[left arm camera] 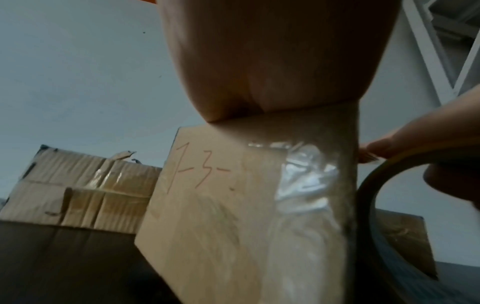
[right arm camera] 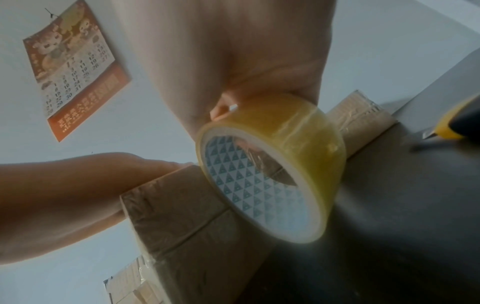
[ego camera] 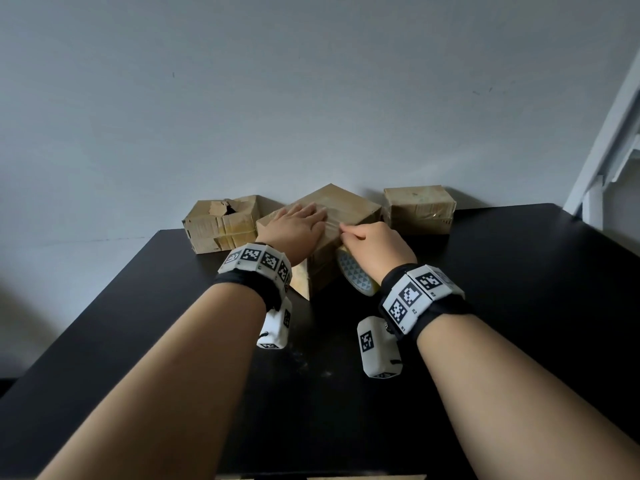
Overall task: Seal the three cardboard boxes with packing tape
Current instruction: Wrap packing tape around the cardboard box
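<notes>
Three cardboard boxes stand at the far edge of the black table (ego camera: 173,341). The middle box (ego camera: 349,206) is turned corner-on toward me; clear tape (left arm camera: 306,181) runs over its top and down its near side. My left hand (ego camera: 294,226) lies flat on top of it, fingers straight, pressing the tape. My right hand (ego camera: 374,244) grips a roll of clear yellowish tape (right arm camera: 272,166) against the box's right side, fingers through the core. The left box (ego camera: 221,223) has a torn top flap. The right box (ego camera: 419,209) is closed and taped.
A yellow and black utility knife (right arm camera: 457,121) lies on the table to the right of the boxes. A wall calendar (right arm camera: 75,70) hangs above. A white frame (ego camera: 609,133) stands at the right. Boxes sit against the grey wall.
</notes>
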